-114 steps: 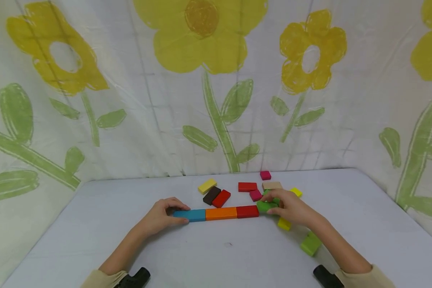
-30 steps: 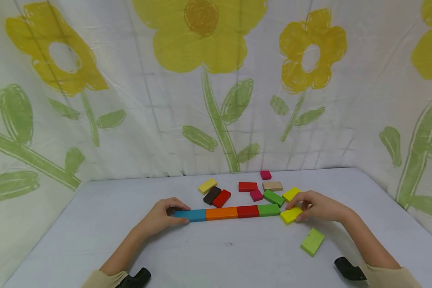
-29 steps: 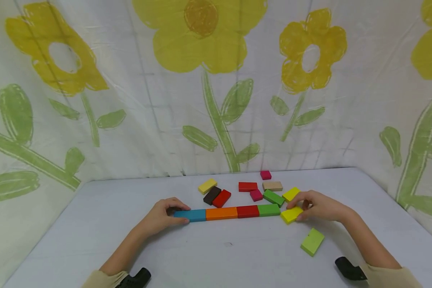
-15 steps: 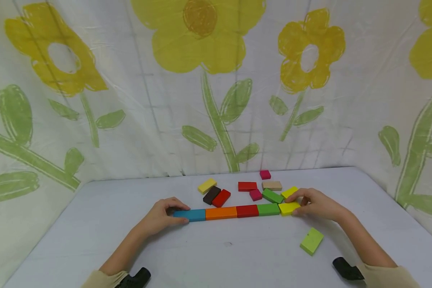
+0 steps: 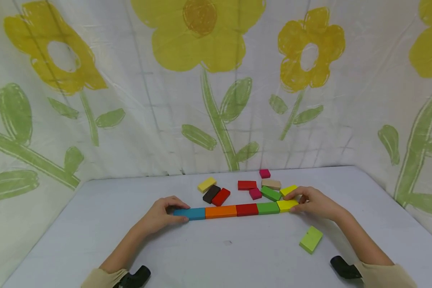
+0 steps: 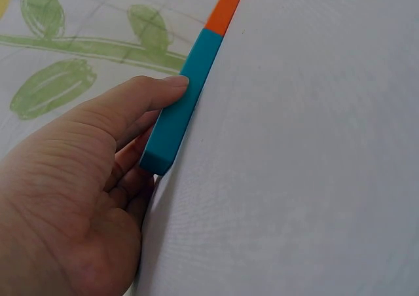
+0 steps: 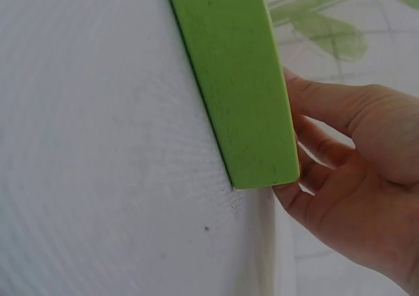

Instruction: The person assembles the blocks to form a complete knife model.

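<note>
A straight row of wooden blocks runs across the table: blue (image 5: 194, 214), orange (image 5: 221, 211), red (image 5: 247, 209), green (image 5: 268, 208) and yellow (image 5: 286, 206). My left hand (image 5: 158, 216) grips the blue block's outer end, thumb on the near side and fingers on the far side. At the other end, my right hand (image 5: 317, 204) pinches the yellow block, which touches the green one. In the left wrist view the blue block (image 6: 180, 112) sits between thumb and fingers. A lime block (image 7: 245, 93) fills the right wrist view's foreground, hiding the yellow block in the row.
Behind the row lie loose blocks: pale yellow (image 5: 207, 185), dark brown (image 5: 211, 194), red (image 5: 221, 197), another red (image 5: 247, 185), magenta (image 5: 255, 194), tan (image 5: 271, 184), green (image 5: 271, 193) and yellow (image 5: 289, 190). The lime block (image 5: 311, 240) lies near my right forearm.
My right hand has let go of the green block, now in the row beside the red one. It has taken the near yellow block and moved it against the green one. The left hand stays put.
</note>
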### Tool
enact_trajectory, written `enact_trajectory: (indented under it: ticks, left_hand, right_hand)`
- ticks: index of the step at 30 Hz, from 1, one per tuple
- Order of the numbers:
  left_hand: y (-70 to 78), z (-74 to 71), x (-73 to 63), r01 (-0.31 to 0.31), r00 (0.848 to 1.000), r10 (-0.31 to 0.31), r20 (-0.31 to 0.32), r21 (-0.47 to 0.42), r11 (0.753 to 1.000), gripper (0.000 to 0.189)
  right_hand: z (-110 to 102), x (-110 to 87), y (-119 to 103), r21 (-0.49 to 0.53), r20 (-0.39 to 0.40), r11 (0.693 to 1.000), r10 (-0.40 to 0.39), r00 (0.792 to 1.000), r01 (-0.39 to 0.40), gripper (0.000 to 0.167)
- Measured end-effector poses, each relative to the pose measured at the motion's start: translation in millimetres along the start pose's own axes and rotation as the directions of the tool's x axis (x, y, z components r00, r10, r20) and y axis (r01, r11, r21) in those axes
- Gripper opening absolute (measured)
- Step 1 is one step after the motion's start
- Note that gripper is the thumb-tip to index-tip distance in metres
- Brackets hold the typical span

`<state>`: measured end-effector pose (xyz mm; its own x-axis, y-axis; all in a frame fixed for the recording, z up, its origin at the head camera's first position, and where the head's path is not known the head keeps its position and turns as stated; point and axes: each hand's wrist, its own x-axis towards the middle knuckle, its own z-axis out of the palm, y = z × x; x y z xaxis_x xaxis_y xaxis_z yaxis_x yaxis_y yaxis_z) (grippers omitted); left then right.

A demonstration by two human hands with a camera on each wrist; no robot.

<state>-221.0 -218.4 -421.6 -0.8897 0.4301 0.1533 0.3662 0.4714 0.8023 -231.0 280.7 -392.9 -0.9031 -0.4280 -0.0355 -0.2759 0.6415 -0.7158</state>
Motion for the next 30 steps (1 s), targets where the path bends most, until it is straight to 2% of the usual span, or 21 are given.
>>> enact_trajectory:
  ticks: [6,12,30]
  left_hand:
    - [-1.2,0.3,0.4,0.007,1.0,-0.007,0.004,-0.018,1.0,0.029]
    - [-1.9,0.4,0.5,0.012,1.0,-0.012,0.004,-0.021,1.0,0.029]
    - [-2.0,0.1,0.5,0.013,1.0,-0.013,0.005,-0.004,1.0,0.029]
  right_hand:
    - [0.0,-0.7,-1.5,0.032,0.011,0.999,0.012,1.0,-0.012,0.034]
    - [-0.2,0.2,-1.4,0.02,0.011,1.0,0.019,1.0,-0.019,0.034]
    - [0.3,-0.3,-0.1,0.023,0.032,1.0,-0.008,0.999,0.007,0.034]
